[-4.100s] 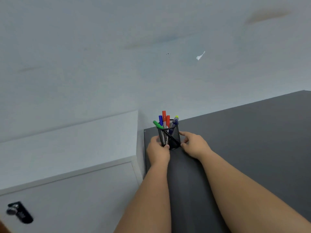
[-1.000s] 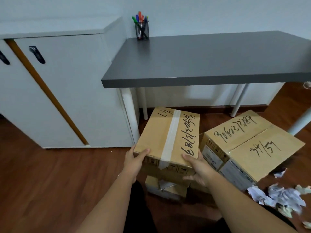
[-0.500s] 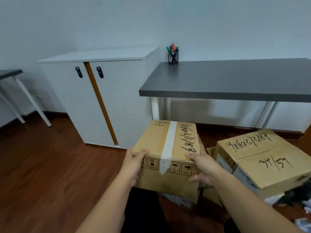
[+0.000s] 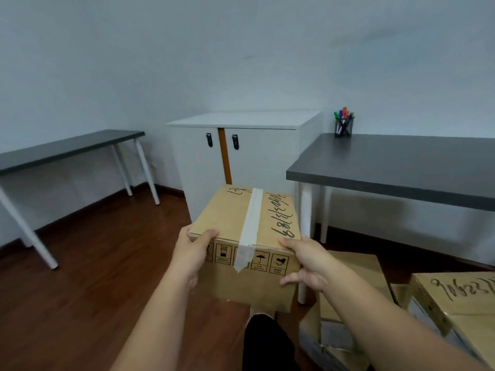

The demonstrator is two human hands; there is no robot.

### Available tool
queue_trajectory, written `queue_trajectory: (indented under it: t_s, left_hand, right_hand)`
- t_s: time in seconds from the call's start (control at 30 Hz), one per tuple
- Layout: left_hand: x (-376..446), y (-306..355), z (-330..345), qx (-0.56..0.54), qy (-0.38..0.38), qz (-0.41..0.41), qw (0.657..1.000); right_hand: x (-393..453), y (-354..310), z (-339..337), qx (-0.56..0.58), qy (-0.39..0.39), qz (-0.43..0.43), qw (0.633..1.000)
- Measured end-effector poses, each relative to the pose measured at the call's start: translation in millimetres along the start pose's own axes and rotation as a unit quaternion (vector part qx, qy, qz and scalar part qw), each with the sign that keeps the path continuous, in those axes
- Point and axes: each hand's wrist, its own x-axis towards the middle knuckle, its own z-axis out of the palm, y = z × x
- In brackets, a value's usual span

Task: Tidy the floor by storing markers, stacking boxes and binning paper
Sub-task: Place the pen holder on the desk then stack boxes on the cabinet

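A taped brown cardboard box (image 4: pixel 241 218) with black handwriting on its top is held up in front of me, off the floor. My left hand (image 4: pixel 191 250) grips its near left corner, thumb on top. My right hand (image 4: pixel 308 259) grips its near right corner, thumb on top and fingers on the front face. A second handwritten box (image 4: pixel 455 298) sits on the floor at the lower right, with a flatter box (image 4: pixel 356 266) beside it. A black mesh cup of coloured markers (image 4: pixel 343 124) stands at the back left corner of the dark grey desk (image 4: pixel 401 167).
A white two-door cabinet (image 4: pixel 241 153) with black handles stands against the wall, left of the desk. Another dark table with white legs (image 4: pixel 67 148) runs along the left wall. Brown wooden floor (image 4: pixel 93 277) lies between them. My dark trouser leg (image 4: pixel 267 344) shows below the box.
The mesh cup of markers was put down on the desk and let go. Both hands took hold of the box on the floor and have lifted it, and my view has swung left.
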Motion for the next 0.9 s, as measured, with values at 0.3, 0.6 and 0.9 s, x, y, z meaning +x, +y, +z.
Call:
queue_trajectory:
  t_s: [0.3,0.6,0.9]
  left_hand:
    - [47.1,46.3,-28.4,-0.066,0.093,0.032,0.993]
    - [128.1,114.0,31.0,-0.154,0.036,0.093,0.983]
    - [193.4,168.2,98.7,-0.140,-0.024,0.084,0.986]
  right_hand:
    - [41.7,-79.7,64.0,-0.061,-0.089,-0.093,0.990]
    - [64.3,-186.8,50.2,-0.075,-0.108,-0.264,0.955]
    - [91.3,-237.6,14.5,-0.081,-0.065,-0.353,0.930]
